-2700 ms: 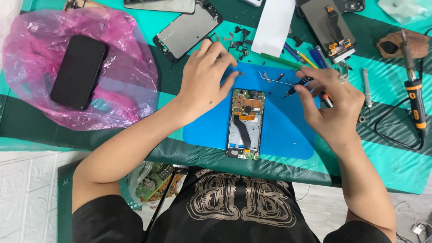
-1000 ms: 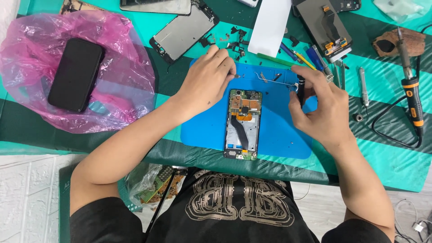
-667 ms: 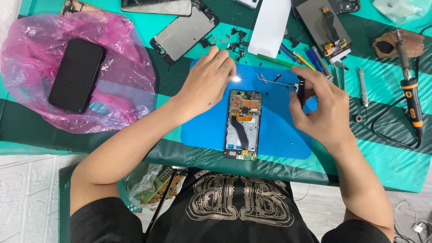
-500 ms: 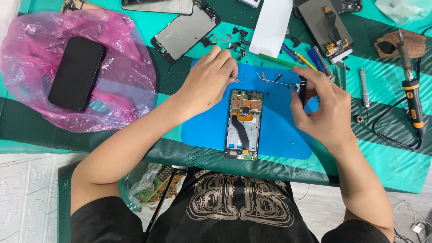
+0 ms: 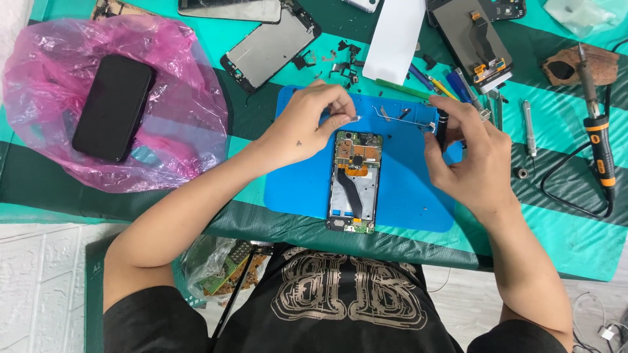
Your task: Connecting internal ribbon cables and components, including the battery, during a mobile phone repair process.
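**A:** Head cam, what've you got?

**B:** I'm seeing an opened phone [image 5: 354, 181] lying flat in the middle of the blue mat [image 5: 405, 196] on the bench [image 5: 562, 229]. My left hand [image 5: 307, 124] sits just above the phone's top edge, fingers [image 5: 341, 111] pinched together on some tiny part, too small to tell what. My right hand [image 5: 472, 163] is to the right of the phone, fingers curled around a black screwdriver [image 5: 441, 127] held upright over the mat.

**A:** Anything else around?

**B:** A black phone [image 5: 112, 108] on a pink bag [image 5: 170, 137] far left, a soldering iron [image 5: 598, 124] far right.
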